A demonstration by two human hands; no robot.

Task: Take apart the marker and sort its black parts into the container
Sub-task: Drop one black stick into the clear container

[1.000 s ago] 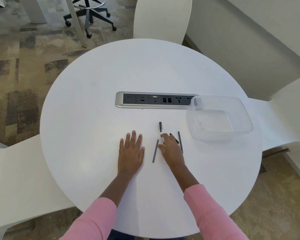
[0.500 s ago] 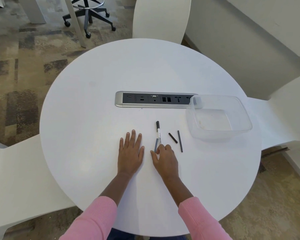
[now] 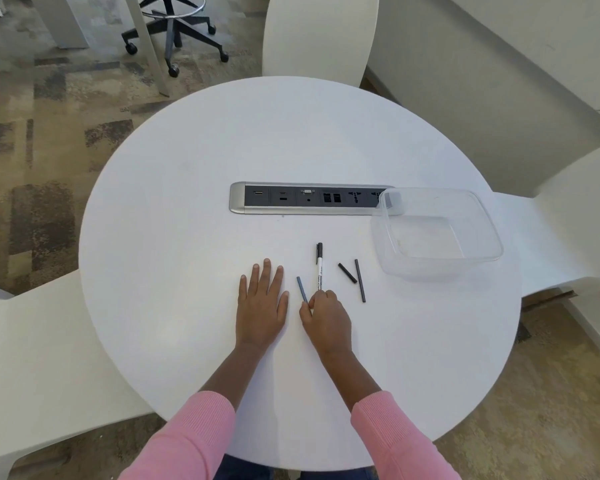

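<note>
three dark rods are lying loose on our round white table (image 3: 187, 237): a greyish rod (image 3: 301, 289) by our right hand (image 3: 326, 320), a short black piece (image 3: 347, 273) and a long black stick (image 3: 360, 280) nearer the clear container (image 3: 485, 233), which is sitting at the table's right. the marker (image 3: 319, 266) is showing a white printed barrel and black cap, pointing away from us. our right fingertips are pinching its near end. our left hand (image 3: 262, 306) is resting flat and spread, gripping nothing.
</note>
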